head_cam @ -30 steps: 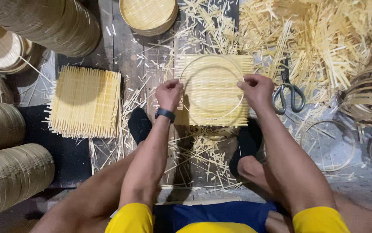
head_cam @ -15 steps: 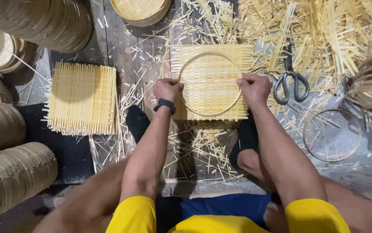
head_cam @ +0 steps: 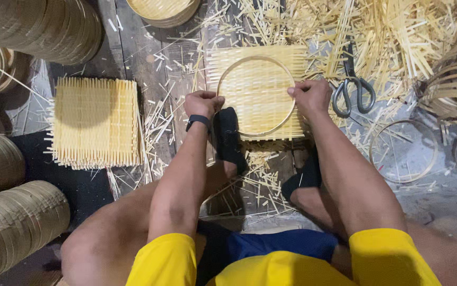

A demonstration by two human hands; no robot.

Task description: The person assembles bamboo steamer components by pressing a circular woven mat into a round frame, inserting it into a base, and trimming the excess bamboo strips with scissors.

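A: Right, both hands are gripping the bamboo ring lying on the woven mat. Left hand is pinching the left rim, right hand the right.

B: Fingertips?

A: Curling under, can't see them. Mat's near edge is hiding behind a black-socked foot.

B: Surroundings?

A: Scissors are lying just beside the right hand. Spare mats are stacking up left; basket stacks are getting cut off by the frame.
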